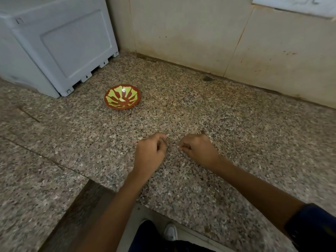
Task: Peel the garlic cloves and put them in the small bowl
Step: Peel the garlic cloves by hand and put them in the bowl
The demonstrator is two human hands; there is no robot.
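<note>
- Garlic clove, pale and peeled (123, 100), lies inside the small red-and-green patterned bowl (122, 98), well apart from the hands.
- Left hand (151, 151) and right hand (197, 149) are curled over the speckled granite counter (236, 124), likely for peeling; what they pinch is hidden.

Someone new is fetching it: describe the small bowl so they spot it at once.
Start at the big grey-white appliance at the counter's back left. Just off its front corner, on the speckled granite counter, sits the small bowl, beyond both hands. It is the only brightly coloured dish: red-brown with yellow-green petal shapes.
</note>
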